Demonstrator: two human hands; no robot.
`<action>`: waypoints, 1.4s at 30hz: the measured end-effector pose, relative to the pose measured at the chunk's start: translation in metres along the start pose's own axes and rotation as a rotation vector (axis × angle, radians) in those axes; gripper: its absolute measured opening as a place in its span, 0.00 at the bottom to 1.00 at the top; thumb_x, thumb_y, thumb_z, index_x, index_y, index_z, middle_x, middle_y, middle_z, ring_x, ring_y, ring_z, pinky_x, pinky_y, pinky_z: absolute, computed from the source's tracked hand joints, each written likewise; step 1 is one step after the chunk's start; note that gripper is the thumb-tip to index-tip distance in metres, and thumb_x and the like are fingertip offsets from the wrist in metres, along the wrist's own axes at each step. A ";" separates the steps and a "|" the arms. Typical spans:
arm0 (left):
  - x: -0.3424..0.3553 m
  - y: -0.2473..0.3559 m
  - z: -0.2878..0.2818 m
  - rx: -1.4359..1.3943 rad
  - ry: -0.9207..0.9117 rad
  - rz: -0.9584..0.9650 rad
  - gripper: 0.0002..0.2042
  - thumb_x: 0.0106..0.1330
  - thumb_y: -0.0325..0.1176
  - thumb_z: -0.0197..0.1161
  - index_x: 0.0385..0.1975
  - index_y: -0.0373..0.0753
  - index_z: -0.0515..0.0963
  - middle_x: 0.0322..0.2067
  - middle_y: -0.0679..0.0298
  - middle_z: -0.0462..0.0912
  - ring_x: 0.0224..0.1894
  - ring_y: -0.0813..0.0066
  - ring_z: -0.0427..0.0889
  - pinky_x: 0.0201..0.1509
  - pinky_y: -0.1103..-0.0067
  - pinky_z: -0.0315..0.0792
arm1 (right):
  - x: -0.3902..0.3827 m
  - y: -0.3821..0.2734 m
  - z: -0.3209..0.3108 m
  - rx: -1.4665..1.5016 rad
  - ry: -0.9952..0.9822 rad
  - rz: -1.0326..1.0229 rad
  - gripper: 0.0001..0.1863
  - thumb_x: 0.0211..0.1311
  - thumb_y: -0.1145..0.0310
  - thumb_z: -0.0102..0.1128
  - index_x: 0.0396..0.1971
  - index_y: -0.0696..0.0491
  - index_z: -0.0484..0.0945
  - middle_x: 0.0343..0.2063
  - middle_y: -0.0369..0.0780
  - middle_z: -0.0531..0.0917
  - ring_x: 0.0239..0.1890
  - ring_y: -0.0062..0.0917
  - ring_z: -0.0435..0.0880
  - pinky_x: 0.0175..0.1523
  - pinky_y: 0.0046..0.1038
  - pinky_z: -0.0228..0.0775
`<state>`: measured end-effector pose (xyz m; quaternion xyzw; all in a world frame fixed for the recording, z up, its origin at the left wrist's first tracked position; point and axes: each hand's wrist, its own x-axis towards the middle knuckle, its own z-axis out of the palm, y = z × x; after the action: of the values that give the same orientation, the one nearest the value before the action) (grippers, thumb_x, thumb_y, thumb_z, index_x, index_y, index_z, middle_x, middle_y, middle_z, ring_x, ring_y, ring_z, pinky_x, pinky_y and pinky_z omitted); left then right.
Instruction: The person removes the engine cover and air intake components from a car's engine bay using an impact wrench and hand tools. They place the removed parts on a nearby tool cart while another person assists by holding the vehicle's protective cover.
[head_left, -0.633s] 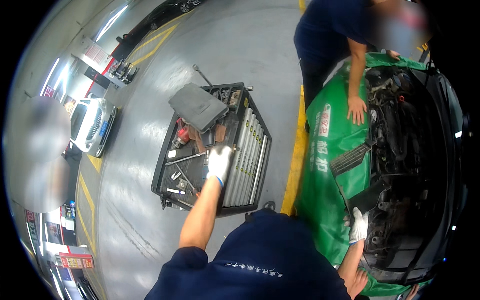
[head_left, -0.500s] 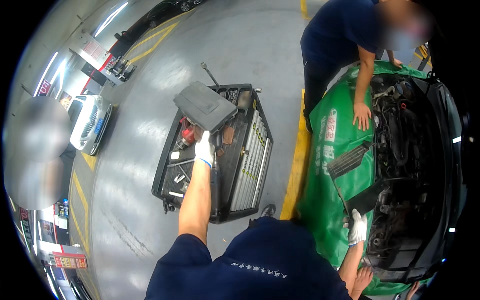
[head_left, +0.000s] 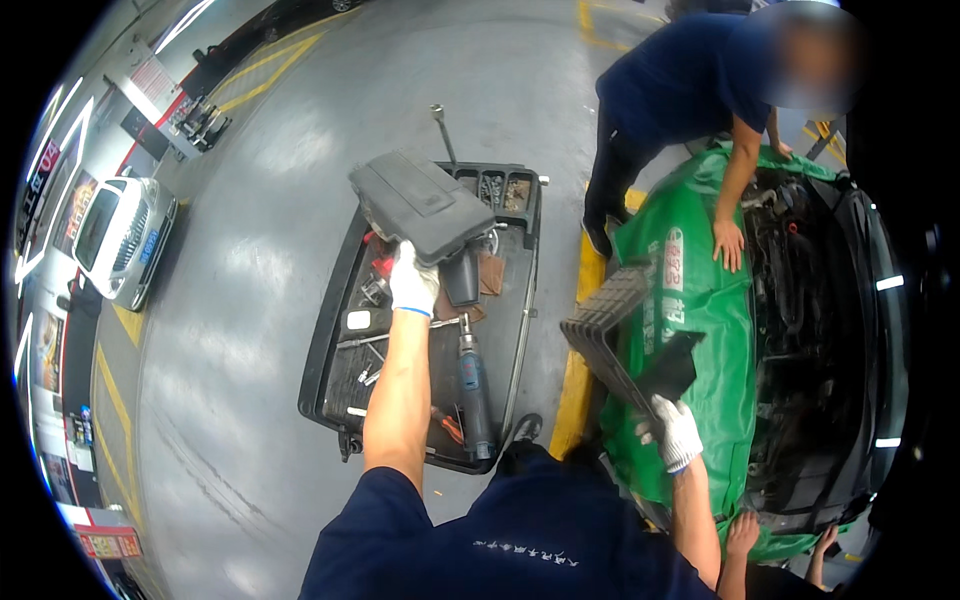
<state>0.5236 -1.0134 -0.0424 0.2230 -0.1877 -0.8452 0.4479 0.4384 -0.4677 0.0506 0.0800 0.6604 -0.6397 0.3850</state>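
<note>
A dark grey plastic cover (head_left: 425,203), boxy and rectangular, is gripped at its near edge by my gloved left hand (head_left: 413,285). It is above the tool cart's black tray (head_left: 322,375). My gloved right hand (head_left: 675,436) is closed on the lower end of a black plastic air duct piece (head_left: 607,350), with a ribbed panel at its far end and a flap at its near end. That piece is in the air over the green fender cover (head_left: 705,400), left of the open engine bay (head_left: 800,290).
In the tray lie a cordless ratchet wrench (head_left: 475,395), a red tool (head_left: 380,266), sockets (head_left: 490,190) and an upright extension bar (head_left: 443,130). A co-worker (head_left: 680,90) leans on the fender cover at far right. Another person's hand (head_left: 742,533) rests at the near right.
My right hand has lifted the air duct piece away from the engine bay, leftward toward the cart. My left hand still holds the cover above the tray, and the view has shifted slightly.
</note>
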 end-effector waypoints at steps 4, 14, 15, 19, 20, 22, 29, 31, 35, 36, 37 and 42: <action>0.002 -0.008 -0.029 0.155 0.024 -0.178 0.14 0.83 0.41 0.55 0.58 0.41 0.78 0.50 0.60 0.88 0.46 0.63 0.89 0.48 0.66 0.87 | 0.018 -0.051 0.069 -0.172 -0.236 -0.087 0.19 0.79 0.61 0.54 0.42 0.65 0.83 0.33 0.48 0.90 0.20 0.25 0.84 0.20 0.23 0.75; -0.120 0.020 -0.053 0.521 0.276 -0.057 0.17 0.78 0.36 0.60 0.62 0.38 0.76 0.53 0.56 0.87 0.51 0.66 0.87 0.54 0.70 0.82 | 0.054 -0.117 0.257 -0.184 -0.605 -0.009 0.22 0.77 0.54 0.60 0.47 0.62 0.81 0.29 0.46 0.87 0.19 0.22 0.80 0.21 0.23 0.69; -0.135 0.026 -0.068 0.516 0.291 -0.037 0.16 0.79 0.35 0.60 0.62 0.39 0.76 0.52 0.57 0.88 0.49 0.66 0.88 0.52 0.69 0.83 | 0.061 -0.109 0.278 -0.157 -0.620 0.019 0.23 0.76 0.53 0.61 0.46 0.63 0.81 0.29 0.46 0.87 0.20 0.23 0.81 0.22 0.24 0.71; -0.223 0.044 -0.078 0.638 0.318 0.053 0.14 0.79 0.35 0.60 0.58 0.37 0.78 0.48 0.59 0.88 0.43 0.74 0.86 0.48 0.79 0.81 | 0.079 -0.078 0.344 -0.102 -0.710 0.185 0.26 0.73 0.50 0.65 0.45 0.63 0.82 0.29 0.47 0.87 0.23 0.29 0.84 0.27 0.29 0.77; -0.242 0.048 -0.082 0.694 0.316 0.074 0.15 0.79 0.32 0.61 0.60 0.34 0.77 0.47 0.57 0.87 0.45 0.72 0.86 0.52 0.76 0.80 | 0.078 -0.072 0.358 -0.124 -0.654 0.208 0.27 0.73 0.49 0.66 0.46 0.63 0.82 0.29 0.47 0.86 0.24 0.30 0.84 0.29 0.30 0.80; -0.275 0.046 -0.092 0.962 0.272 0.181 0.16 0.79 0.32 0.62 0.60 0.31 0.76 0.49 0.56 0.87 0.50 0.69 0.85 0.58 0.73 0.79 | 0.091 -0.053 0.372 -0.174 -0.635 0.225 0.28 0.71 0.50 0.69 0.49 0.64 0.81 0.40 0.50 0.87 0.33 0.34 0.88 0.39 0.34 0.85; -0.336 0.010 -0.044 1.850 0.059 0.130 0.37 0.65 0.50 0.73 0.68 0.36 0.70 0.59 0.46 0.79 0.62 0.43 0.77 0.68 0.56 0.71 | 0.087 -0.051 0.348 -0.266 -0.718 0.187 0.24 0.72 0.57 0.69 0.50 0.64 0.80 0.38 0.48 0.86 0.32 0.35 0.87 0.39 0.35 0.84; -0.326 -0.010 -0.030 1.934 0.031 0.165 0.40 0.62 0.51 0.74 0.70 0.36 0.68 0.62 0.45 0.75 0.65 0.42 0.74 0.70 0.56 0.68 | 0.063 -0.092 0.328 -0.566 -0.768 0.064 0.22 0.75 0.55 0.63 0.48 0.63 0.81 0.35 0.45 0.86 0.32 0.34 0.88 0.40 0.36 0.83; -0.308 -0.025 -0.027 2.150 -0.045 0.266 0.41 0.58 0.48 0.77 0.69 0.34 0.69 0.65 0.40 0.72 0.70 0.41 0.69 0.75 0.55 0.64 | -0.035 -0.189 0.252 -1.344 -0.900 -1.192 0.21 0.71 0.54 0.60 0.48 0.58 0.81 0.39 0.53 0.86 0.47 0.52 0.85 0.52 0.42 0.79; -0.305 -0.027 -0.029 2.191 -0.084 0.322 0.41 0.59 0.48 0.77 0.69 0.34 0.69 0.64 0.41 0.72 0.69 0.41 0.69 0.74 0.55 0.64 | -0.041 -0.192 0.213 -1.058 -0.951 -1.270 0.20 0.70 0.54 0.60 0.46 0.59 0.81 0.38 0.52 0.87 0.45 0.51 0.86 0.51 0.43 0.79; -0.304 -0.030 -0.028 2.188 -0.111 0.356 0.40 0.59 0.47 0.77 0.68 0.34 0.69 0.64 0.41 0.72 0.69 0.41 0.69 0.74 0.56 0.65 | -0.054 -0.200 0.181 -1.030 -0.960 -1.332 0.21 0.70 0.54 0.60 0.46 0.59 0.81 0.38 0.52 0.87 0.45 0.51 0.86 0.51 0.43 0.79; -0.289 -0.064 -0.007 2.119 -0.353 0.433 0.36 0.61 0.44 0.75 0.66 0.34 0.71 0.62 0.42 0.74 0.67 0.43 0.71 0.73 0.57 0.66 | -0.113 -0.224 0.057 -1.263 -0.679 -1.209 0.21 0.71 0.53 0.60 0.47 0.58 0.81 0.38 0.52 0.87 0.45 0.50 0.87 0.51 0.43 0.79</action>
<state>0.6283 -0.7375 -0.0215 0.3332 -0.9159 -0.1785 0.1350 0.4054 -0.5133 0.3012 -0.6917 0.6671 -0.2433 0.1316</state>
